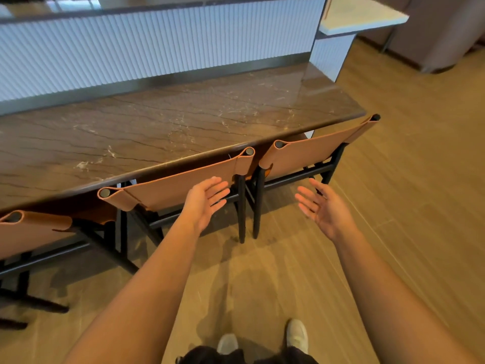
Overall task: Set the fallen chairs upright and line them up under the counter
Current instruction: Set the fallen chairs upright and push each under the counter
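Three chairs with tan leather backs and black frames stand upright in a row along the front edge of the brown marble counter (183,119). The left chair (31,229) is partly cut off by the frame edge. The middle chair (173,186) and the right chair (312,151) stand close together, their seats tucked under the counter. My left hand (207,199) hovers with straight fingers just in front of the middle chair's back, near its right end. My right hand (324,206) is held up with spread fingers, below the right chair's frame. Neither hand holds anything.
A white ribbed panel (157,46) rises behind the counter. A pale higher shelf (362,17) juts out at the far right. Wooden floor (406,158) stretches to the right and behind the chairs. My shoes (296,334) show at the bottom.
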Available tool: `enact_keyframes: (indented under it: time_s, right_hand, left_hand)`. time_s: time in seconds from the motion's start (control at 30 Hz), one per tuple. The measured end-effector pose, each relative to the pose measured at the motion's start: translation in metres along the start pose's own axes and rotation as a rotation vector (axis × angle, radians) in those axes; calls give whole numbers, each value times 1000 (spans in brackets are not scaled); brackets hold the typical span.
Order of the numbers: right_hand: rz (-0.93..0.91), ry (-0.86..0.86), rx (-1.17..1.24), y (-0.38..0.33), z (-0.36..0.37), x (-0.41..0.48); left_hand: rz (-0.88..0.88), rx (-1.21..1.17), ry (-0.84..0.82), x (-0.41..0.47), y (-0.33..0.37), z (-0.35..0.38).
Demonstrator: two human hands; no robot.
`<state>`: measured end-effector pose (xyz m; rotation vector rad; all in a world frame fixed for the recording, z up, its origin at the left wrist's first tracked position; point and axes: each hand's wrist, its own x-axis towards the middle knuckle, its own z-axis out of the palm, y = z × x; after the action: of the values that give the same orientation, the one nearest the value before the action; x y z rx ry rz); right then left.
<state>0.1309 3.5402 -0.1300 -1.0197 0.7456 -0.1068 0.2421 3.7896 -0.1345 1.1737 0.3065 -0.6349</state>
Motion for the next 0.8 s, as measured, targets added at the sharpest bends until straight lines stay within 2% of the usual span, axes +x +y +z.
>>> enact_keyframes:
  time_s: [0.3,0.5,0.8]
  right_hand:
    - [33,32,22,-56,-107,26]
    - [69,-4,-44,-106,-169,56]
    - [146,-46,-85,-146,-189,122]
  left_hand:
    - [-22,-2,-41,20,-36,127]
    - [-28,-52,-3,35,-63,204]
    - [-99,-121,105,88,-67,257]
